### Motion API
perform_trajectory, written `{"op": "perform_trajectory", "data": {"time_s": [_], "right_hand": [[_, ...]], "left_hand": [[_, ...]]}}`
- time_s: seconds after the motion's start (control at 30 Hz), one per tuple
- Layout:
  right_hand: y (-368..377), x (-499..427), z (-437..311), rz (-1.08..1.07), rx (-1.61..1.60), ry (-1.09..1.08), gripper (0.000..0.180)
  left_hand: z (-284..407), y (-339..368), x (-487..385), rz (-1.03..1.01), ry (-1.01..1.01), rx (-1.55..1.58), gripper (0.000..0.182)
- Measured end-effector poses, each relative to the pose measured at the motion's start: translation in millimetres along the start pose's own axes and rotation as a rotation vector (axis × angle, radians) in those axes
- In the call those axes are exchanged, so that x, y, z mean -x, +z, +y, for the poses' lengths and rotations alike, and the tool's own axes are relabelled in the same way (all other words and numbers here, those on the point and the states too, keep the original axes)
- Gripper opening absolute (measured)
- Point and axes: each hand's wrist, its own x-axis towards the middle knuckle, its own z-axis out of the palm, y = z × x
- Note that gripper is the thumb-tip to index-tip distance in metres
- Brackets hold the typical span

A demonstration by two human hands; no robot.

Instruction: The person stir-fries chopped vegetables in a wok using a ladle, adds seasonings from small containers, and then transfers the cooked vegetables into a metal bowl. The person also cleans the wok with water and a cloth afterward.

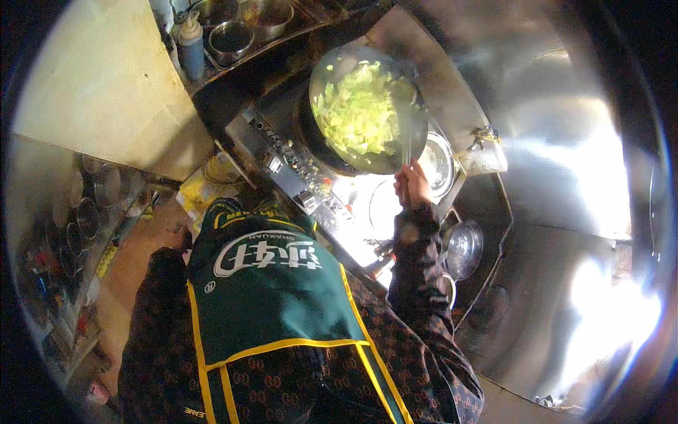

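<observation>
My right hand (413,183) is closed around the handle of a long metal cooking utensil (406,135), which reaches over the right side of a wok. Motion blur hides the utensil's head, so its kind is unclear. Chopped pale green leafy vegetable (357,108) fills much of the wok (365,165), which sits tilted on the stove (280,164). A dark sleeve (164,281) hangs down by my left side. My left hand at its end is too dark and too near the apron to make out.
Food scraps (318,183) litter the stove front beside its knobs. A squeeze bottle (190,47) and metal pots (231,42) stand on the back shelf. Right of the wok are a metal bowl (442,164), a metal basin (465,250) and a shiny metal wall (556,175).
</observation>
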Motion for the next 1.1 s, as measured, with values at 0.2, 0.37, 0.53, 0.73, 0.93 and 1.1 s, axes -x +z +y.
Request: {"op": "perform_trajectory", "data": {"time_s": [0.2, 0.37, 0.53, 0.73, 0.93, 1.1], "right_hand": [[72, -32, 18, -0.028, 0.157, 0.05, 0.055], [18, 61, 80, -0.234, 0.897, -0.329, 0.071], [-90, 139, 16, -0.203, 1.25, -0.14, 0.063], [-29, 61, 26, -0.022, 1.233, -0.061, 0.059], [11, 5, 42, 0.147, -0.048, -0.006, 0.05], [53, -12, 42, -0.011, 0.047, 0.066, 0.043]], "left_hand": [[-28, 22, -3, -0.109, -0.266, -0.054, 0.042], [-27, 17, -5, -0.128, 0.157, -0.586, 0.041], [-3, 7, 1, -0.12, -0.193, -0.102, 0.037], [50, -6, -2, -0.178, -0.149, -0.198, 0.04], [98, -19, -13, -0.151, -0.281, -0.014, 0.043], [93, -16, -3, -0.153, -0.287, -0.029, 0.045]]}}
